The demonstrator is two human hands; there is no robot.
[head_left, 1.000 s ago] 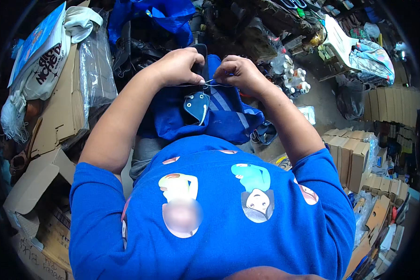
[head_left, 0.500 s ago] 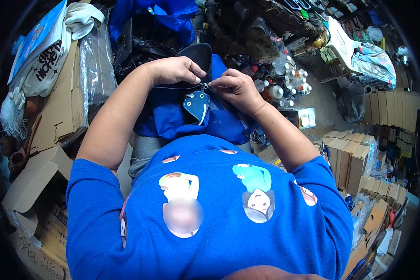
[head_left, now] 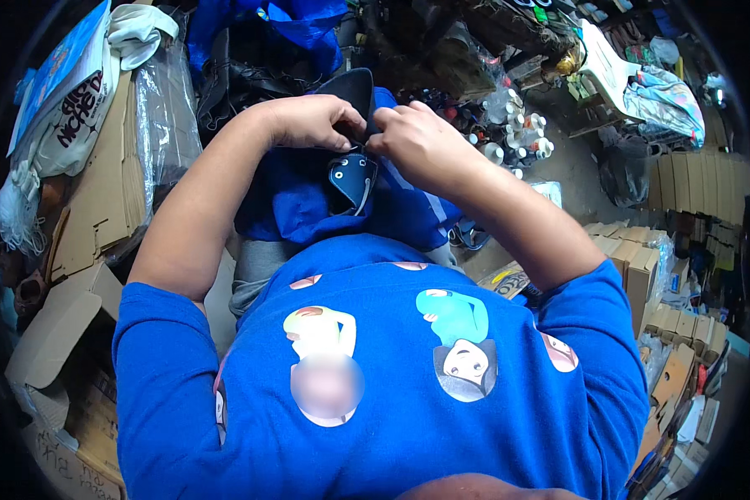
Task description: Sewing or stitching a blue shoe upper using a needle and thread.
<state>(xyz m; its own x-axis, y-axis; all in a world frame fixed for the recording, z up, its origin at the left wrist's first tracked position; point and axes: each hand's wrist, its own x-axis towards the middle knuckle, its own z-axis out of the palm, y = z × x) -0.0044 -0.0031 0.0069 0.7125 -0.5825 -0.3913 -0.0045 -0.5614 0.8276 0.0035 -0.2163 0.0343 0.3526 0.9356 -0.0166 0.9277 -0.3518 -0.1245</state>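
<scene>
Several brown cardboard sheets (head_left: 112, 200) lean at the far left, with clear plastic wrapping (head_left: 165, 125) along their right side and a tasselled white bag (head_left: 75, 137) next to them; an open carton (head_left: 62, 329) sits lower down. Further right, the left hand (head_left: 312, 118) reaches in over blue cloth (head_left: 296, 208) on the lap, its thumb and fingers bent close to the top of a dark flap (head_left: 352, 182); I cannot tell whether they grip anything. That flap, set with pale eyelets, lies on the cloth just below both hands, a white lace (head_left: 366, 196) running along its right side, while a dark curved piece (head_left: 354, 86) rises behind. The right hand (head_left: 421, 146) comes in from the other side, back upward, fingertips gathered near the flap's upper end; its own wrist and knuckles hide what, if anything, is pinched. The step in hand seems to be working the lace at the upper eyelets. As I judge it, the next move calls for a fine fingertip pinch, with the flap kept steady so the lace can be drawn evenly. Beyond the right hand come clustered bottles (head_left: 493, 152), then a white chair (head_left: 606, 73) and stacked cardboard (head_left: 639, 271).
</scene>
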